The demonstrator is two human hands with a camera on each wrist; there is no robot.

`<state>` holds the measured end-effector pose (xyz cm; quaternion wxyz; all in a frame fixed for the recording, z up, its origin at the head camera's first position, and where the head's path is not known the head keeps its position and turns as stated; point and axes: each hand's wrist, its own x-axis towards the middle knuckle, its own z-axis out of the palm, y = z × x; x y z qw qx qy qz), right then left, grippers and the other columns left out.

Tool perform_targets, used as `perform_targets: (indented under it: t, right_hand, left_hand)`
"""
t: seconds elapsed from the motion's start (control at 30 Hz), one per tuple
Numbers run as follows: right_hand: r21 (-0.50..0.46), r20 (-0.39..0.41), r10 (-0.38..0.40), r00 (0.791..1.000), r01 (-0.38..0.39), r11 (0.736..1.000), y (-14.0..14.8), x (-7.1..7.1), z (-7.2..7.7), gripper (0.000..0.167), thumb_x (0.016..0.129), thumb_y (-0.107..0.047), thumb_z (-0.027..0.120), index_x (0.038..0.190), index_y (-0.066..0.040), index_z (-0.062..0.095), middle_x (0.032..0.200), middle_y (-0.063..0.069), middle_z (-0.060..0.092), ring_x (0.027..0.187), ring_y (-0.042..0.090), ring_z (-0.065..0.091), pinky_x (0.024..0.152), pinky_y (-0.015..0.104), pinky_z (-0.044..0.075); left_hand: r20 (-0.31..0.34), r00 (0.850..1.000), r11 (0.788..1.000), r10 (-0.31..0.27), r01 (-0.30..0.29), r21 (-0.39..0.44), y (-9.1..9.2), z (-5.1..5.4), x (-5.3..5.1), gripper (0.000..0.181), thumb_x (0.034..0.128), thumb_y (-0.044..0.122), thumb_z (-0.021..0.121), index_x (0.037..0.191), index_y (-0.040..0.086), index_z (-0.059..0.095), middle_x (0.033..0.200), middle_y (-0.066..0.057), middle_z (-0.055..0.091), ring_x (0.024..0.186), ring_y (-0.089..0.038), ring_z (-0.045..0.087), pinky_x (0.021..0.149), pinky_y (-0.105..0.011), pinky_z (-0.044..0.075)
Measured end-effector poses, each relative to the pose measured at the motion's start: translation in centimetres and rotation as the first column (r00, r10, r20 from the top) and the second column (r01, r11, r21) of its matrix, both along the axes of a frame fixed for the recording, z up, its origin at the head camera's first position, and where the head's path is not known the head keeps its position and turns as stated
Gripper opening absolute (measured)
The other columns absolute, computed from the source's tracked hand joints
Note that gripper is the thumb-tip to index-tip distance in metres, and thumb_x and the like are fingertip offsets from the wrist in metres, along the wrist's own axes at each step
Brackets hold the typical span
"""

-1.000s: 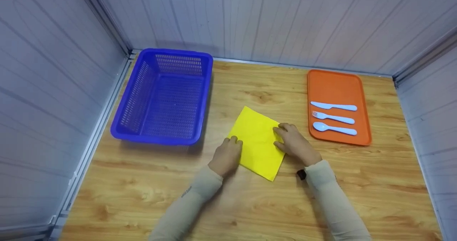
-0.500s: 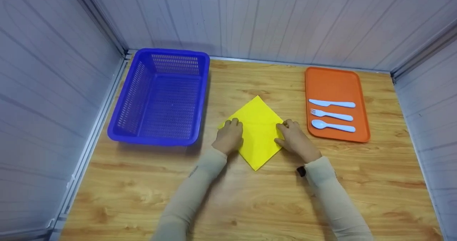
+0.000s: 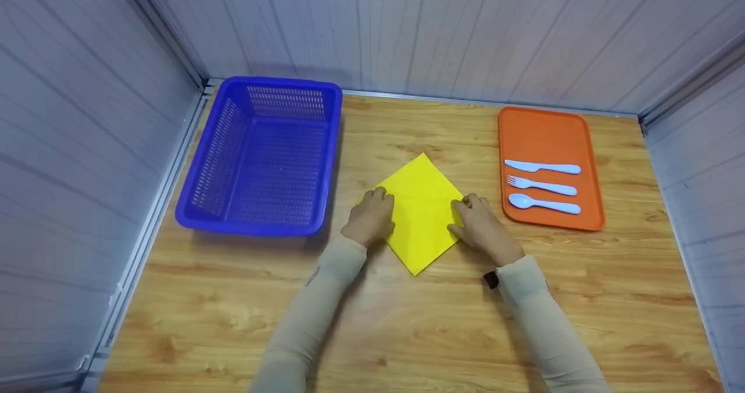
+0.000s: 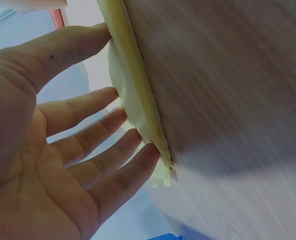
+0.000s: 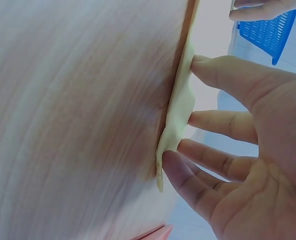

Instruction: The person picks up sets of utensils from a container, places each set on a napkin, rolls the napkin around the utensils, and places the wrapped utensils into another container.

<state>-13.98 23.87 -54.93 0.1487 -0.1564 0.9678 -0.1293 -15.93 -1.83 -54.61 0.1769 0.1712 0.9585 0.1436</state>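
Observation:
A folded yellow cloth (image 3: 420, 212) lies on the wooden table in the head view, its corners pointing toward and away from me like a diamond. My left hand (image 3: 371, 215) rests on its left corner, fingertips and thumb touching the top. On the right corner, my right hand (image 3: 480, 225) touches the cloth in the same way. Both wrist views show the cloth edge-on, with layers visible on the left hand's side (image 4: 138, 85). The left fingers (image 4: 93, 110) are spread and lightly bent, and so are the right fingers (image 5: 218, 157). Neither hand plainly grips the cloth.
A blue perforated basket (image 3: 332, 166) stands at the back left. At the right lies an orange tray (image 3: 544, 134) bearing a white knife (image 3: 544, 167), fork (image 3: 544, 186) and spoon (image 3: 547, 204). Pale panel walls (image 3: 384, 38) enclose the back and sides of the table (image 3: 419, 346).
The cloth has turned clockwise from a slanted square to a diamond. My left hand has moved farther from me with it; the right hand has barely moved. The last half second shows only a slight shift.

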Motion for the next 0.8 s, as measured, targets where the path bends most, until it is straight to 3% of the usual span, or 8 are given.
perform_targets:
  t: [0.53,0.8]
  right_hand:
    - [-0.025,0.01,-0.013,1.0,0.013,1.0,0.2,0.1,-0.1,0.055,0.099,-0.025,0.065,0.14,0.008,0.048,0.137,0.031,0.038,0.124,0.043,0.038,0.102,0.053,0.041]
    - [-0.073,-0.089,-0.028,0.996,0.021,0.997,1.3,0.0,0.8,0.053,0.097,-0.022,0.066,0.137,0.008,0.05,0.133,0.029,0.043,0.12,0.043,0.043,0.099,0.053,0.045]
  left_hand:
    - [-0.059,0.998,0.999,-0.016,0.013,-0.048,-0.1,0.3,0.4,0.042,0.0939,0.022,0.067,0.13,0.003,0.058,0.133,-0.019,0.049,0.119,-0.036,0.048,0.08,-0.048,0.055]
    - [-0.184,0.981,0.998,-0.054,0.045,-0.052,1.6,1.8,0.7,0.039,0.0947,0.025,0.066,0.127,0.004,0.062,0.131,-0.017,0.055,0.117,-0.034,0.053,0.079,-0.045,0.058]
